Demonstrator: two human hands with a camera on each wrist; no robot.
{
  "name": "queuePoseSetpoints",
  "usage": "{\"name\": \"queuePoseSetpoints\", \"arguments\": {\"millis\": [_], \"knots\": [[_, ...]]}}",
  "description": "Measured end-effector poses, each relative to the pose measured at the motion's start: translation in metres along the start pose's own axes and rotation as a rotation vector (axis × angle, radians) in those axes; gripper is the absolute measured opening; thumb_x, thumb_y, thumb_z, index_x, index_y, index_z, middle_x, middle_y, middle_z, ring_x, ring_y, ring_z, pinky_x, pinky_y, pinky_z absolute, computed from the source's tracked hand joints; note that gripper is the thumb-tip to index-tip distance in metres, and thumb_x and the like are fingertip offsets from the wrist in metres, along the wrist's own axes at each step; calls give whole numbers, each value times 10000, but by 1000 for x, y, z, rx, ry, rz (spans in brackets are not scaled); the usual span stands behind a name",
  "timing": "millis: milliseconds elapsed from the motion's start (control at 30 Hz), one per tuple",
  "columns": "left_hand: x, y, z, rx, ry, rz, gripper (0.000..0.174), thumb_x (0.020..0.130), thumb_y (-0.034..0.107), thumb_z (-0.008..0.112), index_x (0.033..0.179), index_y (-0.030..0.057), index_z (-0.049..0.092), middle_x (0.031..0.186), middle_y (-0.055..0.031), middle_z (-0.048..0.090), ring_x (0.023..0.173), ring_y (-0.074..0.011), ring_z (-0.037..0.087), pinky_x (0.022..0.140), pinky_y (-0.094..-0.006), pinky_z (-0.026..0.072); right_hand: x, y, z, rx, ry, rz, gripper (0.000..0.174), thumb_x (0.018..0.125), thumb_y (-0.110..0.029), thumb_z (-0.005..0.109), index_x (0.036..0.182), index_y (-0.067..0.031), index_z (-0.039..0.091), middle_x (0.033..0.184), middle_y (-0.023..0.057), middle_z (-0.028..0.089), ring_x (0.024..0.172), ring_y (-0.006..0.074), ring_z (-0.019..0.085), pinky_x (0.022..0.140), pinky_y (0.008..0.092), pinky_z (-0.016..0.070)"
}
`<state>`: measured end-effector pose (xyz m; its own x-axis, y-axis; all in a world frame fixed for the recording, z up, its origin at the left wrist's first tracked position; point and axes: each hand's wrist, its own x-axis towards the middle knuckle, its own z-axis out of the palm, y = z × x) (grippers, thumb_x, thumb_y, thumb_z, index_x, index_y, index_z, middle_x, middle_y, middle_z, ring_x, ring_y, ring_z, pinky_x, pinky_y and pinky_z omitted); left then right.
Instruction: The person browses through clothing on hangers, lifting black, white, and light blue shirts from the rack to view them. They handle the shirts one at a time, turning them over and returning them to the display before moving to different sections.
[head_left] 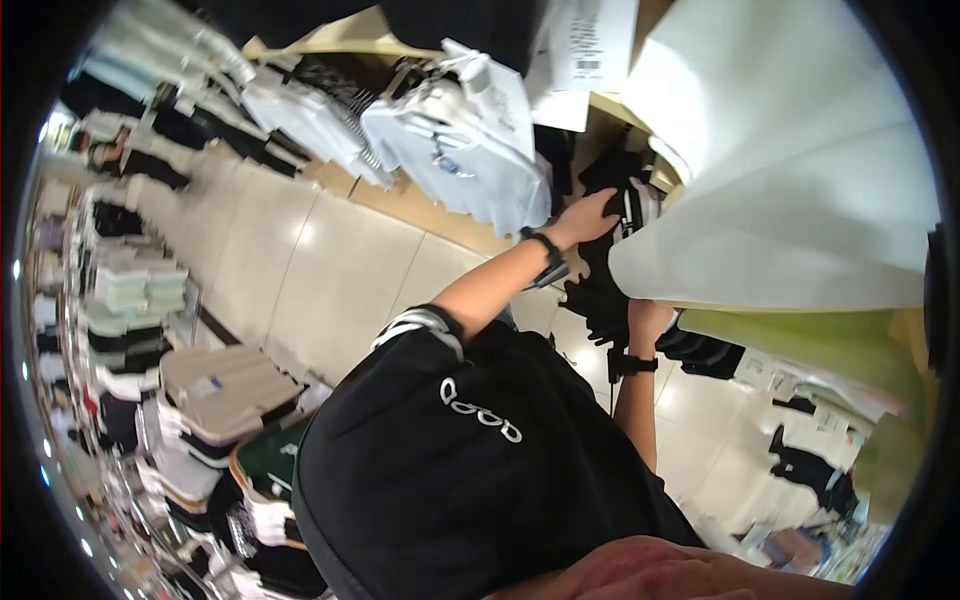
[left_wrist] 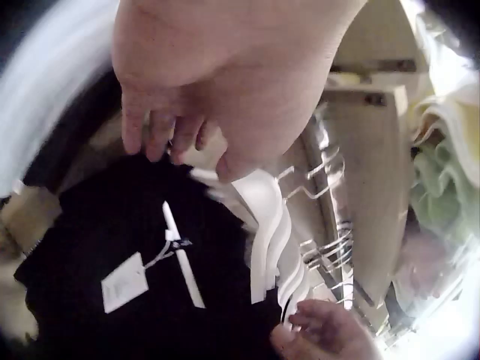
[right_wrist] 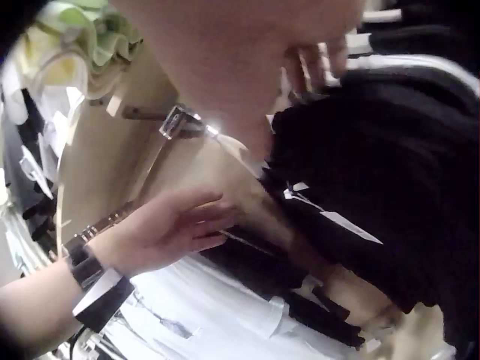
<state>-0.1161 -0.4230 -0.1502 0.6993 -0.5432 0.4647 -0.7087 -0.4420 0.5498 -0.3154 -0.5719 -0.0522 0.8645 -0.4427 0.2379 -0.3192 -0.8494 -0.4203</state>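
Black garments (head_left: 598, 290) hang from a rail in front of me, on white hangers (left_wrist: 270, 225). In the left wrist view, a white paper tag (left_wrist: 125, 283) dangles from the nearest black garment (left_wrist: 82, 232). My left hand (head_left: 582, 217) reaches in at the top of these garments. Its fingers are loosely extended in the right wrist view, beside the rail end, and hold nothing. My right hand (head_left: 650, 320) is at the other side of the row, partly hidden by a white panel in the head view. Its fingers and thumb pinch a white hanger among the black garments.
A large white panel (head_left: 780, 180) stands close on the right. Light blue shirts (head_left: 450, 150) hang to the left of my hands. Metal hanger hooks (left_wrist: 330, 262) line the rail. Racks of folded clothes (head_left: 220, 390) stand behind at left, and a person (head_left: 150, 165) is far off.
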Motion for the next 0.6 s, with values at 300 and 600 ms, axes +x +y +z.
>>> {"name": "queuePoseSetpoints", "arguments": {"millis": [300,600], "knots": [[-113,-87,-312,186,607,-636,237,864,119,689,1070,11,644,971,-167,679,917,-329,655,824,-421,512,40,-164,-11,593,-13,-498,296,840,-173,771,1039,-22,613,1093,149,640,1045,348,610,938,420,470],[-57,-176,-415,490,113,-340,415,744,267,825,1074,102,636,1076,-101,620,1052,-333,584,902,-454,459,86,-265,84,79,156,-498,411,788,-292,791,1099,-68,644,1099,102,656,1044,332,617,866,438,484]]}}
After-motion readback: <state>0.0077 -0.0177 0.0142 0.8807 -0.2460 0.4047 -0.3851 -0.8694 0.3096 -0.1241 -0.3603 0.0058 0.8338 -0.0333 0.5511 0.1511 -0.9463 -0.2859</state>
